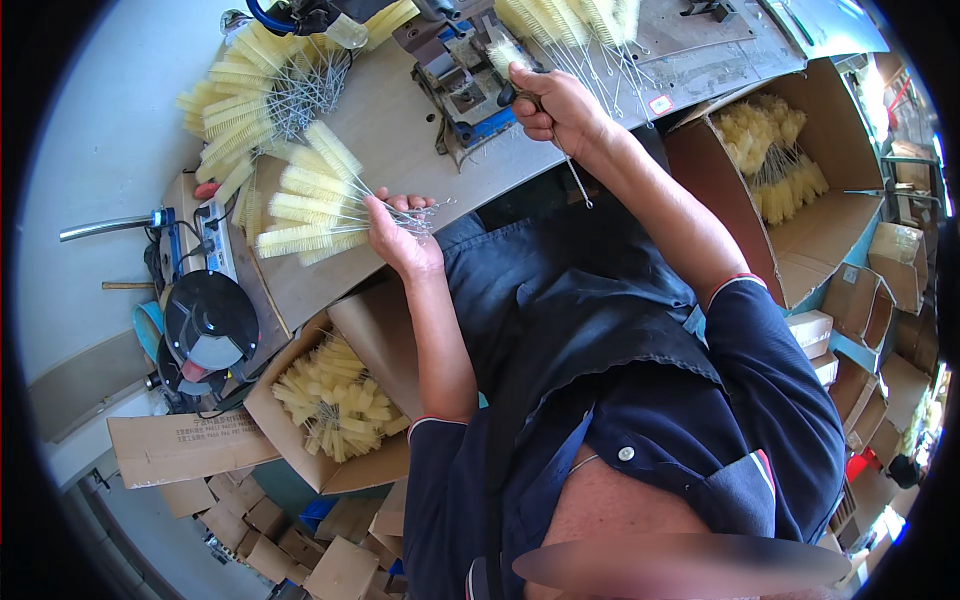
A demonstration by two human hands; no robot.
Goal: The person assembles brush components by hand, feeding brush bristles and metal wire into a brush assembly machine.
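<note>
torso: dark navy short-sleeved polo shirt (pixel 640 400) | cuffs: thin red-and-white trim | placket: white button | forearms: bare

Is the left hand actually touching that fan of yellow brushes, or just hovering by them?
Touching. The head view shows the left hand closed around the wire stems of the fan of yellow brushes, fingers wrapped over the wires with no gap.

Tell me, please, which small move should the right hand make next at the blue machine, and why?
Probably draw the brush back out of the blue machine. The right hand grips its wire stem with the yellow head at the machine, while the left hand holds a fan of brushes by their wires, seemingly waiting.
</note>
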